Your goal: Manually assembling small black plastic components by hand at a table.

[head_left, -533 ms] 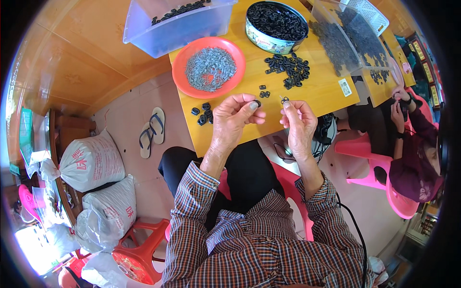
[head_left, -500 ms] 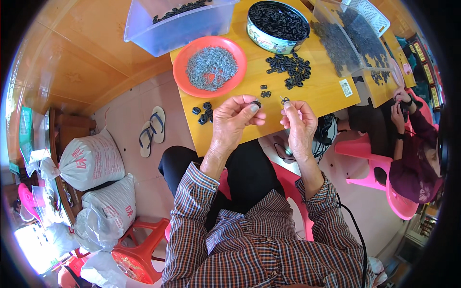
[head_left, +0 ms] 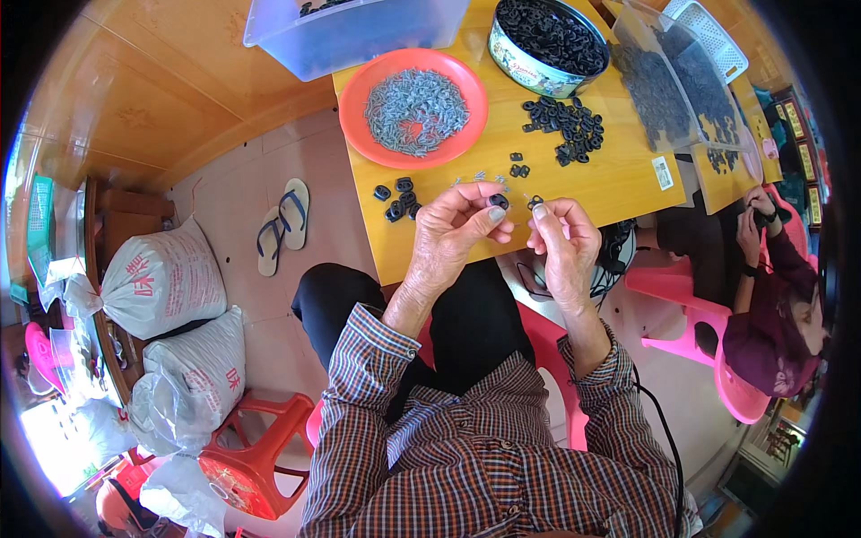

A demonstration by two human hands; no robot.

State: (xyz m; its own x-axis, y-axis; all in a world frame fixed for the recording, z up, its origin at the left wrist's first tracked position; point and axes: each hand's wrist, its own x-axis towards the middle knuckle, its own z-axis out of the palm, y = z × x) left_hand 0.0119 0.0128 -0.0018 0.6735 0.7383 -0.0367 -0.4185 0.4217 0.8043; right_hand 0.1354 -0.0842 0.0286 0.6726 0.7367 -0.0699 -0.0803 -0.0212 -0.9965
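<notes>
My left hand [head_left: 459, 226] pinches a black oval piece [head_left: 499, 202]; my right hand [head_left: 565, 235], a looped black piece [head_left: 535, 201].
A loosened pinch could drop either off the counter [head_left: 619, 184].

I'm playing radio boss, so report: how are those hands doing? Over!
Left hand: pinching a small black piece. Right hand: pinching another black piece. Hands apart; nothing seen blocking them.

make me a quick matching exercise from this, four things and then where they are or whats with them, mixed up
1. orange-red plate
2. round tin
3. flip-flops
4. left hand

A. pinches one small black piece
B. lying on the floor
C. holds many black pieces
D. bears a heap of grey pieces

Pairs: 1-D, 2-C, 3-B, 4-A
</notes>
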